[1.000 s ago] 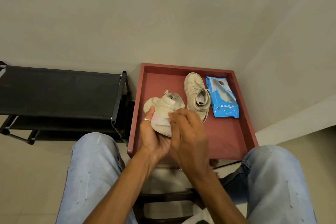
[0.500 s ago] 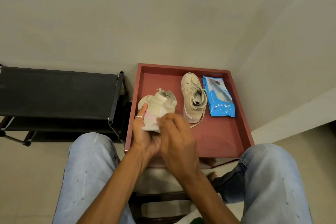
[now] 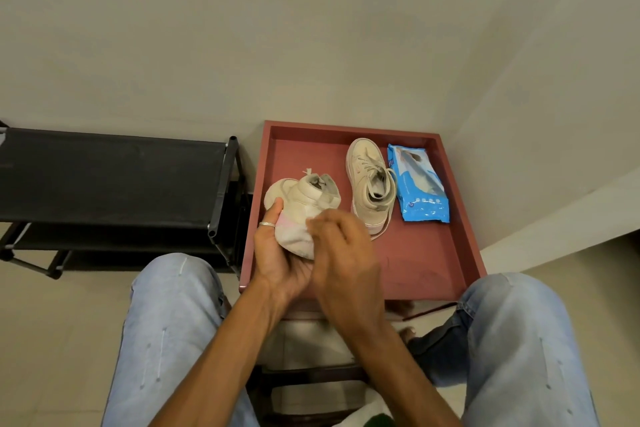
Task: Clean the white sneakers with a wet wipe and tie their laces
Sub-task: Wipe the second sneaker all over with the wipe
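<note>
- The held sneaker (image 3: 301,199) is up off the red tray (image 3: 465,218), over its near-left corner. It is cupped in the left hand (image 3: 277,253).
- That hand grasps it from below and from the left. The ringed thumb lies up the side of the upper and the palm is under the lower end.
- The shoe stands tilted. Its rounded toe points up and away towards the far left, its collar opening faces the wall, and its other end is sunk in the palm.
- The right hand (image 3: 343,253) is just to the right of the shoe, pressed against its near side with the knuckles towards me. It is the nearer hand to the surface being worked.
- Its fingers are blurred and bent inward. I cannot tell whether they pinch a wipe, because none shows clearly.
- My guess is that this is the wiping step, and the next stroke would run along the shoe's length from the palm end up towards the toe.
- The second sneaker (image 3: 370,184) lies flat on the tray to the right, toe towards the wall, well apart from both hands. Its laces (image 3: 375,168) look loose.
- The blue wipes pack (image 3: 420,191) lies just beside it on the right.
- A black rack (image 3: 104,177) stands to the left of the tray.
</note>
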A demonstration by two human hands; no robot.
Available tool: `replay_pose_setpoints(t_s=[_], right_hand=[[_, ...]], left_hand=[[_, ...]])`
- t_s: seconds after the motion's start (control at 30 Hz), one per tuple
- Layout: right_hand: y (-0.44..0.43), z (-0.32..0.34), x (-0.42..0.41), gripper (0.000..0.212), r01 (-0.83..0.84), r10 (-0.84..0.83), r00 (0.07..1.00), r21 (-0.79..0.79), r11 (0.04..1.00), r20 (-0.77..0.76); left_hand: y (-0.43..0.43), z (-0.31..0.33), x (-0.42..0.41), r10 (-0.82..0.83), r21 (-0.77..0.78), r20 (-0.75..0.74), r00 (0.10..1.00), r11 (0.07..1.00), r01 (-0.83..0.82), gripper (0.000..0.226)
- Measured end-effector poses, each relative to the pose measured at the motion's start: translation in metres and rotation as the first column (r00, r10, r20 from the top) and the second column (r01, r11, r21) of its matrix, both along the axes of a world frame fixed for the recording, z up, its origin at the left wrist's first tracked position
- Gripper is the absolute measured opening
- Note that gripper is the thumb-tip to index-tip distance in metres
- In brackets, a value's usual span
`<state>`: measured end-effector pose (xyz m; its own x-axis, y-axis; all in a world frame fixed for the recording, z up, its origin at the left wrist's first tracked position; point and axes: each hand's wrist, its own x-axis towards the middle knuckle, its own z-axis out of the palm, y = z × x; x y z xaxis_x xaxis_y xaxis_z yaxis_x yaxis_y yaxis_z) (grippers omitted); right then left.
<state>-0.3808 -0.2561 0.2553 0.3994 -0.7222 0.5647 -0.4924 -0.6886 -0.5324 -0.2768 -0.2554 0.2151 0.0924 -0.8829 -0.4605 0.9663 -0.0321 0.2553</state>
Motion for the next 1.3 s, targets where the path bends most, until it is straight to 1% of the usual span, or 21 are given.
replay_pose_setpoints(t_s=[0.07,0.17,0.23,0.33,0.4,0.5,0.6,0.63,0.7,0.77,0.83,0.9,1.0,1.03,1.13,1.17,1.23,1.3], right_hand=[[-0.017,0.008,-0.004,0.013,0.071,-0.072,0.995,0.004,0.997,0.069],[-0.025,0.02,-0.012,0.011,0.117,-0.118,0.983,0.017,0.993,0.144],[-0.029,0.03,-0.018,0.013,0.142,-0.145,0.966,0.026,0.989,0.213],[-0.034,0.036,-0.021,0.015,0.138,-0.146,0.957,0.047,0.989,0.252],[-0.032,0.032,-0.019,0.015,0.113,-0.125,0.966,0.067,0.991,0.227],[-0.012,0.02,-0.012,0.016,0.033,-0.045,0.99,0.092,0.995,0.137],[0.012,0.009,-0.005,0.017,-0.044,0.044,0.999,0.075,0.996,0.003],[0.013,0.01,-0.004,0.017,-0.047,0.048,0.999,0.07,0.996,-0.014],[0.002,0.015,-0.005,0.015,-0.002,0.001,1.0,0.053,0.999,0.023],[-0.017,0.024,-0.009,0.014,0.083,-0.084,0.994,0.02,0.996,0.068],[-0.023,0.028,-0.012,0.012,0.122,-0.122,0.99,0.008,0.992,0.076],[-0.009,0.023,-0.01,0.012,0.102,-0.102,0.994,0.007,0.995,0.037],[0.012,0.014,-0.006,0.012,0.004,-0.005,0.997,-0.016,1.0,-0.078],[0.008,0.016,-0.006,0.013,0.004,-0.005,0.998,-0.02,1.0,-0.062],[-0.017,0.027,-0.011,0.013,0.109,-0.107,0.991,-0.02,0.994,0.08],[-0.02,0.03,-0.012,0.012,0.126,-0.123,0.988,-0.021,0.992,0.092],[-0.011,0.028,-0.011,0.013,0.114,-0.113,0.992,-0.02,0.993,0.061],[0.005,0.019,-0.007,0.018,0.055,-0.055,0.998,0.006,0.998,-0.008]], left_hand=[[0.002,0.001,-0.005,-0.01,-0.016,-0.021,1.0,1.0,0.009,0.06],[0.002,-0.002,-0.009,-0.039,-0.02,0.056,0.998,0.999,0.04,0.058],[0.002,-0.005,-0.008,-0.053,0.012,0.117,0.992,0.999,0.051,0.061],[0.002,-0.008,-0.007,-0.074,0.037,0.145,0.987,0.997,0.07,0.066],[0.002,-0.005,-0.009,-0.081,0.025,0.131,0.988,0.997,0.079,0.065],[0.003,-0.003,-0.007,-0.044,-0.002,0.047,0.998,0.999,0.044,0.059],[0.003,-0.005,-0.001,-0.044,0.004,0.022,0.999,0.999,0.044,0.065],[0.003,-0.004,0.0,-0.046,0.007,0.024,0.999,0.999,0.045,0.065],[0.003,-0.002,-0.001,-0.039,-0.004,0.029,0.999,0.999,0.04,0.061],[0.004,0.001,-0.003,-0.048,-0.001,0.069,0.996,0.999,0.048,0.056],[0.005,0.003,-0.005,-0.062,0.009,0.093,0.994,0.998,0.062,0.056],[0.006,0.003,-0.005,-0.052,0.005,0.064,0.997,0.999,0.052,0.058],[0.005,-0.001,-0.002,-0.059,-0.003,0.029,0.998,0.998,0.059,0.065],[0.005,0.0,-0.001,-0.056,-0.015,0.035,0.998,0.998,0.056,0.065],[0.006,0.001,-0.002,-0.048,-0.031,0.115,0.992,0.998,0.052,0.055],[0.007,0.003,-0.003,-0.055,-0.022,0.135,0.989,0.998,0.058,0.053],[0.008,0.003,-0.004,-0.054,-0.009,0.103,0.993,0.998,0.056,0.054],[0.008,0.004,-0.003,-0.046,-0.002,0.042,0.998,0.999,0.047,0.059]])
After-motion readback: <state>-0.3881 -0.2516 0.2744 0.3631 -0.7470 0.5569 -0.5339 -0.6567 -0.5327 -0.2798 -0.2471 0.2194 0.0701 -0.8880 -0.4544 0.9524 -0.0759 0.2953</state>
